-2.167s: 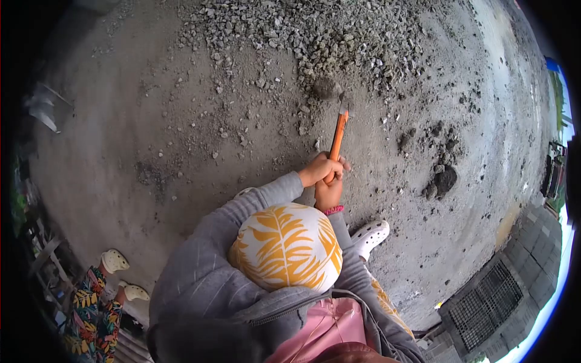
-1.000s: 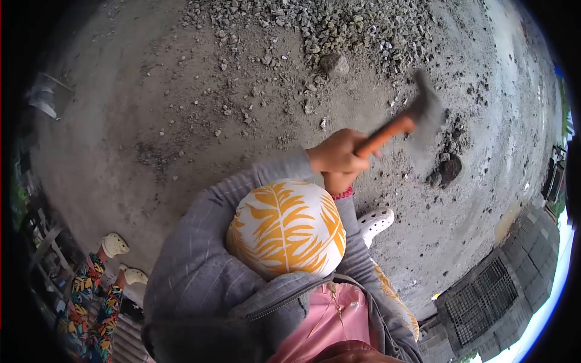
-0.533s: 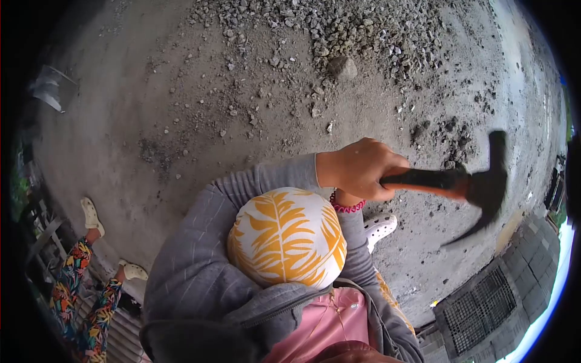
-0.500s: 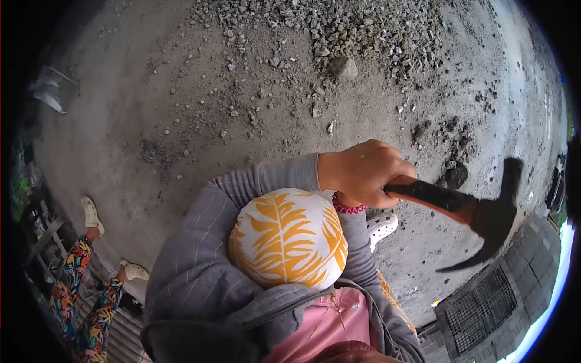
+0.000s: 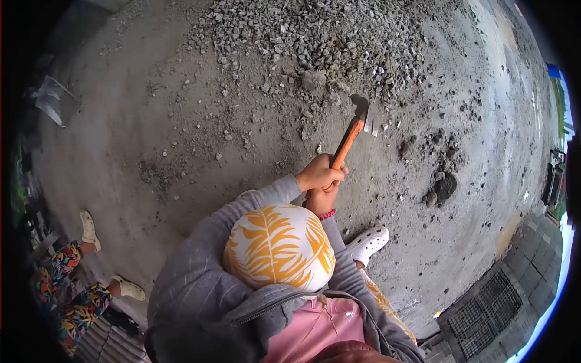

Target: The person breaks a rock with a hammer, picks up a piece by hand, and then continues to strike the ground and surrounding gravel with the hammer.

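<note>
Both hands are closed one over the other on the orange and black handle of a claw hammer [image 5: 347,144]. My left hand [image 5: 321,173] wraps the handle farther up. Partly covered by it, my right hand [image 5: 321,199] grips the lower end, with a pink coiled band at its wrist. The hammer's dark metal head [image 5: 361,110] points away from me, over the ground just right of a grey stone [image 5: 313,80]. Whether the head touches the ground cannot be made out.
Gravel [image 5: 315,30] is heaped ahead, with dark clods [image 5: 445,186] to the right. My patterned knee [image 5: 279,245] and white clog [image 5: 368,242] are close by. Another person's legs [image 5: 91,311] show at lower left. A metal grate [image 5: 487,314] is at lower right.
The hammer has swung down and away from the right, towards the gravel, and both hands have moved with it. My right hand now shows more clearly below my left.
</note>
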Action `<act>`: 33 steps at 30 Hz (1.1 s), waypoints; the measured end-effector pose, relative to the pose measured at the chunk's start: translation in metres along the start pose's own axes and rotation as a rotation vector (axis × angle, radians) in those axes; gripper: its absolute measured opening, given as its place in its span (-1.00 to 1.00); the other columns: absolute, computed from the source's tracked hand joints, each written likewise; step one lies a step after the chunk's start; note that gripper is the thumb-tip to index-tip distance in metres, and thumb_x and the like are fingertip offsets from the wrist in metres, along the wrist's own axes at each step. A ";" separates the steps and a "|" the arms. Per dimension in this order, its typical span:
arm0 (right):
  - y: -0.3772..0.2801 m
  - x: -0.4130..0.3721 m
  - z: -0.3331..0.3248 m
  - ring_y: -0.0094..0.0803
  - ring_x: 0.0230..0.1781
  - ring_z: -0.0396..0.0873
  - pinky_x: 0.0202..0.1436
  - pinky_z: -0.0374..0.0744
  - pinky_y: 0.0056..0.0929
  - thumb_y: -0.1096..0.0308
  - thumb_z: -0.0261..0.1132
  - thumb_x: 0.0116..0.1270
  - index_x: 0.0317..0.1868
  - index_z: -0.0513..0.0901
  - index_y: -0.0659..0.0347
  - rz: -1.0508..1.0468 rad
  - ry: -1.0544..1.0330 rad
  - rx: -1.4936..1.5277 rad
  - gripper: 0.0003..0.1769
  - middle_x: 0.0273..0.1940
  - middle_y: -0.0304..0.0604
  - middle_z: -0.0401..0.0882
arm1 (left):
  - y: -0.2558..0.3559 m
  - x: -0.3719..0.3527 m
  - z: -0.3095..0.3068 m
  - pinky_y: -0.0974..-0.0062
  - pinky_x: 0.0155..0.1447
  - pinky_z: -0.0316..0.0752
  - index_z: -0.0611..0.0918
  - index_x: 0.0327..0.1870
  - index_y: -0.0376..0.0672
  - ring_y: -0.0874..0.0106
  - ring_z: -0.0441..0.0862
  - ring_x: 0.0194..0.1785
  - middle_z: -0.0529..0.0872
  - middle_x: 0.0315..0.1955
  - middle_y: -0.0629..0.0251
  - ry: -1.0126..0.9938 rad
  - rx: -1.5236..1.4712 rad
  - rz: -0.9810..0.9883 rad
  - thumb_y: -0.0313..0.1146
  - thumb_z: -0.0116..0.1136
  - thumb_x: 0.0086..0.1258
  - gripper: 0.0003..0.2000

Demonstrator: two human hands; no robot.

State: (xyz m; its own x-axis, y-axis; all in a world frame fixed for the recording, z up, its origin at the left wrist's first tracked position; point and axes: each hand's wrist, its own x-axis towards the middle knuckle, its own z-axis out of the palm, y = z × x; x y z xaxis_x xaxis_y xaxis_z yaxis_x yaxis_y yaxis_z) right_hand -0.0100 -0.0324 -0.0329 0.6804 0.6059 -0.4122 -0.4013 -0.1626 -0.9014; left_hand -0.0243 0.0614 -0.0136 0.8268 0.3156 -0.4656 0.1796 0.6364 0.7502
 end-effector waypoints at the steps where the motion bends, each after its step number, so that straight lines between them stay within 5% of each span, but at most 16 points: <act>1: -0.015 0.000 0.009 -0.52 -0.43 0.50 -0.43 0.48 -0.59 0.47 0.17 0.08 -0.13 0.39 0.28 -0.112 0.038 0.046 -0.70 -0.36 -0.21 0.46 | 0.010 -0.001 0.004 0.59 -0.48 0.42 0.53 -0.41 -0.36 0.53 0.52 -0.53 0.57 -0.54 0.25 -0.009 0.099 0.107 -0.51 0.09 -0.06 -0.84; 5: -0.037 0.001 -0.003 -0.39 -0.15 0.51 -0.11 0.49 -0.43 0.46 0.17 0.13 0.02 0.34 0.37 -0.477 -0.024 -0.389 -0.58 -0.21 -0.17 0.50 | 0.055 -0.022 0.021 0.63 -0.43 0.38 0.55 -0.39 -0.36 0.56 0.50 -0.52 0.57 -0.56 0.26 -0.039 0.435 0.429 -0.49 0.11 -0.06 -0.82; 8: -0.024 0.020 -0.013 -0.45 -0.35 0.55 -0.33 0.52 -0.51 0.46 0.17 0.13 -0.01 0.36 0.32 -0.468 -0.105 -0.418 -0.61 -0.31 -0.17 0.51 | 0.029 -0.010 0.018 0.60 -0.42 0.38 0.56 -0.41 -0.34 0.54 0.49 -0.54 0.57 -0.57 0.24 -0.032 -0.143 0.127 -0.51 0.08 -0.05 -0.84; 11: -0.025 0.019 -0.018 -0.50 -0.22 0.52 -0.33 0.50 -0.60 0.53 0.13 0.14 -0.02 0.37 0.39 0.345 -0.095 -0.297 -0.64 -0.17 -0.09 0.48 | -0.040 0.028 -0.001 0.56 -0.44 0.42 0.54 -0.45 -0.35 0.50 0.50 -0.55 0.58 -0.52 0.21 0.187 -0.305 -0.087 -0.52 0.03 -0.04 -0.87; 15: -0.026 0.012 -0.017 -0.50 -0.29 0.51 -0.38 0.49 -0.59 0.52 0.13 0.13 -0.02 0.35 0.39 0.255 -0.041 -0.245 -0.63 -0.22 -0.12 0.47 | -0.004 0.013 0.011 0.56 -0.44 0.43 0.52 -0.41 -0.35 0.49 0.52 -0.54 0.59 -0.48 0.22 0.101 -0.219 -0.076 -0.51 0.04 -0.05 -0.84; 17: -0.019 0.011 -0.021 -0.53 -0.48 0.48 -0.52 0.44 -0.61 0.48 0.15 0.12 -0.06 0.35 0.34 0.059 -0.034 -0.228 -0.66 -0.33 -0.16 0.47 | 0.010 0.008 0.018 0.58 -0.55 0.35 0.55 -0.40 -0.36 0.51 0.48 -0.63 0.55 -0.61 0.23 0.041 -0.158 0.065 -0.51 0.07 -0.04 -0.84; 18: -0.029 0.010 -0.015 -0.50 -0.32 0.48 -0.35 0.45 -0.58 0.47 0.16 0.13 -0.04 0.35 0.36 -0.132 -0.059 -0.201 -0.64 -0.24 -0.15 0.45 | 0.019 0.004 0.021 0.59 -0.60 0.31 0.56 -0.40 -0.36 0.52 0.47 -0.68 0.54 -0.68 0.23 0.012 -0.127 0.132 -0.50 0.08 -0.04 -0.83; 19: -0.039 0.010 -0.009 -0.47 -0.16 0.47 -0.17 0.47 -0.56 0.47 0.16 0.14 -0.02 0.36 0.38 -0.322 -0.089 -0.172 -0.62 -0.15 -0.14 0.44 | 0.037 -0.005 0.022 0.56 -0.48 0.37 0.51 -0.41 -0.34 0.52 0.49 -0.56 0.58 -0.53 0.26 -0.074 -0.055 0.098 -0.52 0.10 -0.07 -0.83; 20: -0.042 0.013 -0.013 -0.45 -0.13 0.45 -0.11 0.44 -0.54 0.45 0.17 0.13 -0.02 0.36 0.35 -0.379 -0.105 -0.261 -0.62 -0.16 -0.12 0.43 | 0.046 -0.010 0.023 0.57 -0.49 0.35 0.51 -0.42 -0.34 0.53 0.48 -0.57 0.57 -0.55 0.27 -0.068 0.107 0.283 -0.53 0.09 -0.06 -0.85; 22: -0.040 0.014 -0.014 -0.47 -0.33 0.51 -0.33 0.48 -0.58 0.45 0.17 0.11 -0.06 0.37 0.30 -0.606 -0.021 -0.421 -0.65 -0.27 -0.12 0.46 | 0.058 -0.015 0.026 0.59 -0.52 0.31 0.50 -0.44 -0.34 0.54 0.46 -0.59 0.55 -0.59 0.29 -0.063 0.430 0.668 -0.55 0.08 -0.06 -0.88; 23: -0.039 0.013 -0.015 -0.47 -0.38 0.51 -0.38 0.47 -0.58 0.45 0.17 0.11 -0.07 0.37 0.30 -0.468 -0.026 -0.380 -0.66 -0.29 -0.13 0.46 | 0.062 -0.019 0.028 0.59 -0.53 0.28 0.47 -0.48 -0.33 0.54 0.44 -0.59 0.51 -0.64 0.32 -0.010 0.461 0.745 -0.57 0.07 -0.05 -0.91; 26: -0.027 -0.007 -0.019 -0.49 -0.52 0.49 -0.52 0.43 -0.58 0.44 0.16 0.10 -0.10 0.37 0.30 -0.057 -0.044 -0.257 -0.68 -0.36 -0.14 0.47 | -0.004 -0.017 0.025 0.56 -0.51 0.33 0.46 -0.49 -0.32 0.51 0.47 -0.56 0.53 -0.59 0.28 -0.001 -0.215 0.066 -0.56 0.06 -0.04 -0.91; 27: -0.020 -0.012 -0.021 -0.50 -0.56 0.48 -0.57 0.42 -0.59 0.44 0.16 0.10 -0.11 0.37 0.30 0.078 -0.053 -0.214 -0.68 -0.38 -0.14 0.47 | -0.037 -0.005 0.023 0.55 -0.57 0.33 0.54 -0.46 -0.34 0.48 0.48 -0.63 0.53 -0.68 0.23 0.208 -0.319 -0.013 -0.51 0.10 -0.02 -0.90; 30: 0.010 -0.006 -0.028 -0.54 -0.75 0.40 -0.75 0.32 -0.58 0.43 0.16 0.11 -0.18 0.39 0.32 0.088 -0.105 -0.214 -0.73 -0.47 -0.16 0.48 | -0.061 0.001 0.008 0.53 -0.50 0.40 0.49 -0.41 -0.35 0.46 0.50 -0.56 0.55 -0.50 0.19 0.224 -0.312 -0.164 -0.56 0.03 -0.04 -0.86; 33: -0.008 -0.015 -0.017 -0.49 -0.44 0.48 -0.43 0.45 -0.56 0.45 0.15 0.13 -0.09 0.36 0.33 0.174 -0.057 -0.162 -0.68 -0.29 -0.13 0.48 | -0.020 -0.005 0.003 0.53 -0.50 0.40 0.49 -0.40 -0.35 0.49 0.49 -0.60 0.54 -0.54 0.23 0.101 -0.291 -0.191 -0.55 0.07 -0.05 -0.85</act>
State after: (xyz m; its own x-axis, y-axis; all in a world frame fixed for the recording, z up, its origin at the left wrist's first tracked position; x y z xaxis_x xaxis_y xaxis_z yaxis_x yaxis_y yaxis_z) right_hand -0.0069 -0.0532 -0.0216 0.5724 0.5999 -0.5590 -0.4026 -0.3883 -0.8289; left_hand -0.0305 0.0449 -0.0250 0.7337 0.2303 -0.6392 0.1543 0.8598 0.4868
